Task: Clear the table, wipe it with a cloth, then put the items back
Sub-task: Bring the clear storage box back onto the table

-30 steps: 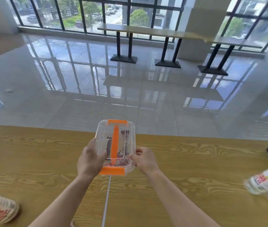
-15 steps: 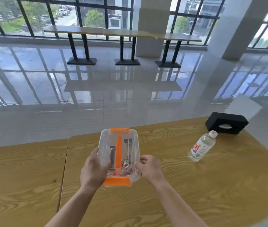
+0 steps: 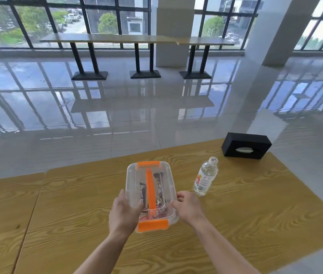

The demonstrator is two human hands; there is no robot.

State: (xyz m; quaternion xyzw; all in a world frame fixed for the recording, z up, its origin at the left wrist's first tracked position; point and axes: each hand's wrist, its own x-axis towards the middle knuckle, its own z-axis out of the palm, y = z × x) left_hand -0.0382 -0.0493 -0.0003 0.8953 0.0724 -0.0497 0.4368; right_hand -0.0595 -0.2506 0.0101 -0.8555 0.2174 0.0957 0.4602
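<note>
While the clear box [image 3: 152, 184] is being gripped by its sides in the left hand [image 3: 124, 214] and right hand [image 3: 188, 209], it is being held low at the table [image 3: 255, 214]. Beyond, a bottle [image 3: 205, 177] and tissue box [image 3: 246, 145] are being seen standing; clearing is being judged unfinished, with wiping not yet begun.

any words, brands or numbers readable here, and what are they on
No text is readable.
On the bottle: red label print, too blurred.
On the wrappers in the box: pale print, too small.
On the tissue box: none shows.
</note>
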